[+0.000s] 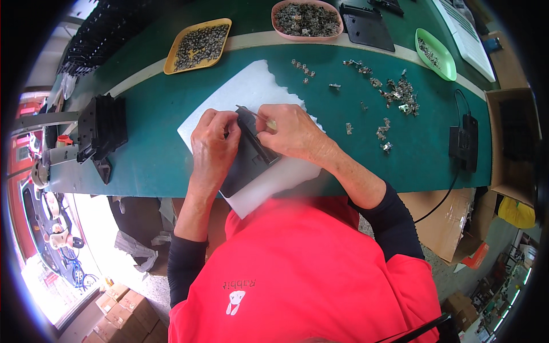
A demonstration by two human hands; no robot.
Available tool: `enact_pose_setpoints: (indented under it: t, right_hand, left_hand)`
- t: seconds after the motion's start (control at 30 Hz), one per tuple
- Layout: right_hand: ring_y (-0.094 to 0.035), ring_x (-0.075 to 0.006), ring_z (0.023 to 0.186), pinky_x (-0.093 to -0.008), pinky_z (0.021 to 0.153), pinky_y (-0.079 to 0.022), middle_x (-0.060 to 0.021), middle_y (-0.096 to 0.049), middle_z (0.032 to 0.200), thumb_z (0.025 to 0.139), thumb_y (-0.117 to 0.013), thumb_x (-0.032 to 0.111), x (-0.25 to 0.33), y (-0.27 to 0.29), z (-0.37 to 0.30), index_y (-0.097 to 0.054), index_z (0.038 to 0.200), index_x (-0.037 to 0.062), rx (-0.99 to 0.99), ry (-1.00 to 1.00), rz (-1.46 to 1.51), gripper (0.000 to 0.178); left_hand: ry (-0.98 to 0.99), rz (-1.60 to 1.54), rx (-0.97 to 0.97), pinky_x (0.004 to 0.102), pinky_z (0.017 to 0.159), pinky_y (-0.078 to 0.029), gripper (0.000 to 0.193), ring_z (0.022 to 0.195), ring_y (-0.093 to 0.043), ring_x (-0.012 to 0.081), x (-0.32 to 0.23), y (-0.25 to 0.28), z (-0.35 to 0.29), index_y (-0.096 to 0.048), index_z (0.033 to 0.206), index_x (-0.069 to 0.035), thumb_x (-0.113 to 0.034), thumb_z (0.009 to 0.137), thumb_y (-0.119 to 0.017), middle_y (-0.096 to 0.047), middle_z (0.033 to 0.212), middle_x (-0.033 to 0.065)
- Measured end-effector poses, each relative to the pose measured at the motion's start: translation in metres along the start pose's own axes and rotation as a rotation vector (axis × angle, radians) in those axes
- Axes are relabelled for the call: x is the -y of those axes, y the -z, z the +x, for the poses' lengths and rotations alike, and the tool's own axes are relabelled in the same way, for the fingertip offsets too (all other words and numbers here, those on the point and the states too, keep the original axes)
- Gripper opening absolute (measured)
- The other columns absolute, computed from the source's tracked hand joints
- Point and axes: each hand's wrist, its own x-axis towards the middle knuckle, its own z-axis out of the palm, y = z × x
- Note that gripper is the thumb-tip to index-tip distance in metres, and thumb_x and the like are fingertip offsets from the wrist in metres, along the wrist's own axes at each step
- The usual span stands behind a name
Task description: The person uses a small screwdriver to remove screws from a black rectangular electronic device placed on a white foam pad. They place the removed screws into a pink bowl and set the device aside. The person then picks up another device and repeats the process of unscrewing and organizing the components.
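Head view: I see both hands down on a flat black plastic part (247, 163) that lies on a white sheet (243, 94) on the green tabletop (154, 148). Left hand (213, 140) has its grip closed over the part's left edge, fingers curled on top of it. Right hand (290, 132) sits just right of the left one, grip pinched together on a thin tool or small piece at the part's upper edge; too small to tell which. The part runs diagonally under and between both grips, down toward my body. Loose small metal clips (394, 94) lie scattered right of the right grip, well apart from it. Beyond both grips: a yellow tray (177, 43), a pink tray (280, 8) and a green tray (446, 63), all holding metal pieces. A stack of black parts (106, 126) stands left of the left grip.
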Motion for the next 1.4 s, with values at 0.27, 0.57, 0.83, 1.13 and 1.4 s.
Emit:
enact_pose_setpoints:
  t: [0.27, 0.57, 0.83, 1.13, 1.4]
  right_hand:
    - [-0.066, -0.0326, 0.074, -0.0397, 0.07, -0.051, -0.0153, -0.068, 0.079, 0.073, -0.062, 0.012, -0.002, -0.002, 0.001, -0.064, 0.085, 0.0015, -0.004, 0.017, -0.005, 0.016]
    - [-0.066, -0.0345, 0.073, -0.0405, 0.068, -0.051, -0.0178, -0.066, 0.076, 0.072, -0.063, 0.012, -0.002, -0.004, 0.0, -0.063, 0.082, 0.0011, -0.038, 0.05, -0.001, 0.015]
    - [-0.065, -0.0373, 0.072, -0.0417, 0.067, -0.051, -0.0205, -0.066, 0.074, 0.072, -0.063, 0.011, 0.001, -0.004, -0.001, -0.063, 0.079, 0.0005, -0.074, 0.072, -0.027, 0.013]
    - [-0.066, -0.0366, 0.077, -0.0415, 0.072, -0.052, -0.0202, -0.066, 0.08, 0.075, -0.065, 0.015, 0.011, -0.006, -0.004, -0.063, 0.085, 0.0014, -0.061, -0.042, -0.143, 0.017]
    - [-0.065, -0.0399, 0.079, -0.0444, 0.073, -0.051, -0.0223, -0.066, 0.084, 0.079, -0.062, 0.014, 0.014, -0.008, -0.007, -0.065, 0.091, 0.0017, -0.082, -0.021, -0.209, 0.018]
  left_hand:
    - [-0.056, 0.114, -0.061, 0.0314, 0.066, -0.052, 0.019, 0.075, -0.063, 0.0221, 0.005, -0.008, -0.013, -0.068, 0.095, -0.003, 0.004, 0.078, -0.067, -0.061, 0.087, 0.0101]
    - [-0.29, 0.409, 0.01, 0.0409, 0.081, -0.05, 0.037, 0.096, -0.06, 0.0326, -0.006, 0.002, -0.023, -0.065, 0.11, 0.001, 0.0, 0.074, -0.069, -0.058, 0.108, 0.0132]
    - [-0.21, 0.266, -0.04, 0.041, 0.088, -0.05, 0.036, 0.103, -0.061, 0.0322, 0.001, -0.002, -0.029, -0.067, 0.11, -0.004, -0.01, 0.075, -0.072, -0.061, 0.118, 0.0129]
    - [-0.214, 0.28, -0.06, 0.0399, 0.085, -0.05, 0.031, 0.099, -0.062, 0.0303, -0.002, -0.005, -0.026, -0.068, 0.102, -0.002, -0.012, 0.073, -0.072, -0.062, 0.113, 0.0126]
    - [-0.176, 0.365, -0.017, 0.0404, 0.081, -0.048, 0.029, 0.099, -0.06, 0.0296, -0.012, -0.004, -0.024, -0.067, 0.102, -0.002, -0.017, 0.076, -0.071, -0.061, 0.113, 0.012]
